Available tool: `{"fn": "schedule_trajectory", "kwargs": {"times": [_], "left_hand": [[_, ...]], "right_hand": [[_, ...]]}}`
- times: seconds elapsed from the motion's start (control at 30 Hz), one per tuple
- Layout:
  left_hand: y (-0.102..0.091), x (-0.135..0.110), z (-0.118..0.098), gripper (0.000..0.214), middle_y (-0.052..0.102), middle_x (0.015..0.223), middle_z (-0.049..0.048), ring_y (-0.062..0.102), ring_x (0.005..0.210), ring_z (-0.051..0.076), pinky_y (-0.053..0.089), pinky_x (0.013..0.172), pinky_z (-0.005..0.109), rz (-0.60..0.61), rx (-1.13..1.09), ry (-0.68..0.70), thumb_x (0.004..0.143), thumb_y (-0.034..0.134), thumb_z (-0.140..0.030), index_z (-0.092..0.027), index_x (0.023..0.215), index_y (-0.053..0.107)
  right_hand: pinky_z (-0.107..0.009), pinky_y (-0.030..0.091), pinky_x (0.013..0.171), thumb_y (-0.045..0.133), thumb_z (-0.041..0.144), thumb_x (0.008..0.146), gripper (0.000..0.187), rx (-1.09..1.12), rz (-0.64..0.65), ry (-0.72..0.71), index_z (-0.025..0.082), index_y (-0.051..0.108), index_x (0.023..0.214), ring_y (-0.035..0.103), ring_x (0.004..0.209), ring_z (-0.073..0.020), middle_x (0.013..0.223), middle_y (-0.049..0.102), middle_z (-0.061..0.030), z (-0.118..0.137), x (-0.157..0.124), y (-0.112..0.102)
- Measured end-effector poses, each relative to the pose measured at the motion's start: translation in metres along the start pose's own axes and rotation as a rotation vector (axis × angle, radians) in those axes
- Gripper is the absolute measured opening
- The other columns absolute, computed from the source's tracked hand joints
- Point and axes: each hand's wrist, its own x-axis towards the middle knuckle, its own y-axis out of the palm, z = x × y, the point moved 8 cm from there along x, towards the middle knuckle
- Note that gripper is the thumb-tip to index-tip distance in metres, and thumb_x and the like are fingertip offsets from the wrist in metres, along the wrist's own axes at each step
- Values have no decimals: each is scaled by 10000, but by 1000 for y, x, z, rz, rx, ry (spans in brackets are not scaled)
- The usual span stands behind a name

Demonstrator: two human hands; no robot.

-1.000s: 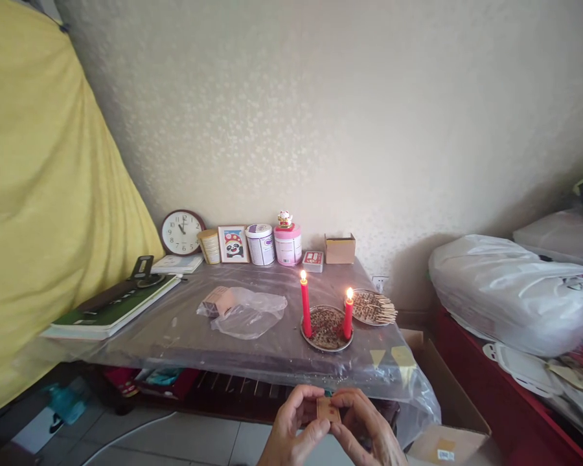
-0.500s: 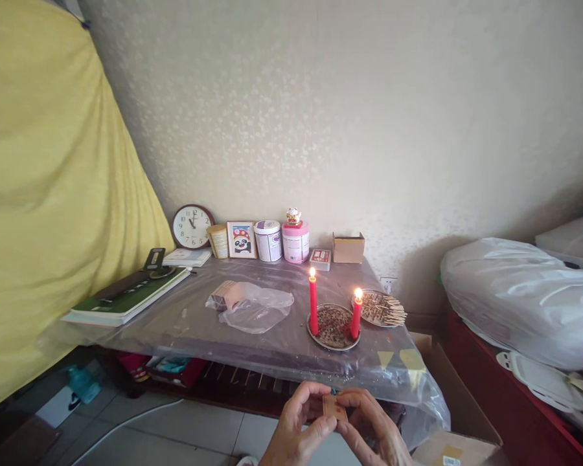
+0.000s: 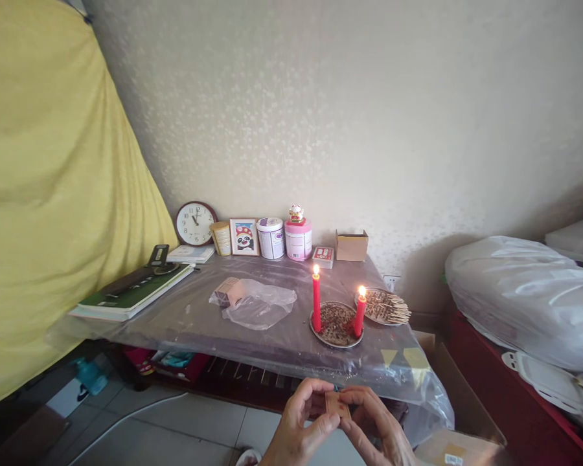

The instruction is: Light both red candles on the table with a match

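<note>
A small tan matchbox (image 3: 338,406) with red marks is held low in front of me, near the table's front edge. My left hand (image 3: 307,424) grips its left side between thumb and fingers. On the other side, my right hand (image 3: 375,424) pinches it with thumb and fingertips. Beyond my hands, two lit red candles, a taller one (image 3: 316,303) and a shorter one (image 3: 360,315), stand upright on a round metal plate (image 3: 337,345) covered in dark bits. Behind it to the right, another plate (image 3: 376,319) holds many thin pale sticks.
Plastic sheeting covers the table (image 3: 175,310). On it lie a clear bag (image 3: 265,307) with a cardboard box (image 3: 228,291), and a green book (image 3: 131,288). A clock (image 3: 195,223), tins (image 3: 271,239) and an open carton (image 3: 352,246) line the wall. White bags (image 3: 510,291) are piled at right.
The view has shifted slightly, so the table things appear a little further right and higher. Both hands keep hold of the matchbox, with little change in their grip.
</note>
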Motion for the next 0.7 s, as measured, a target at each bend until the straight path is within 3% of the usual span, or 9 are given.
{"fn": "schedule_trajectory", "kwargs": {"times": [0.7], "left_hand": [[1,-2,-14,277,585,970,42,630,908,231,486,817,360,-39,156,138,770,618,-333,-224,1024,591]], "right_hand": [[-264,556,727,569,436,861,274,22,7,16,243,608,1051,643,742,-163,947,667,-37,11,0,-4]]}}
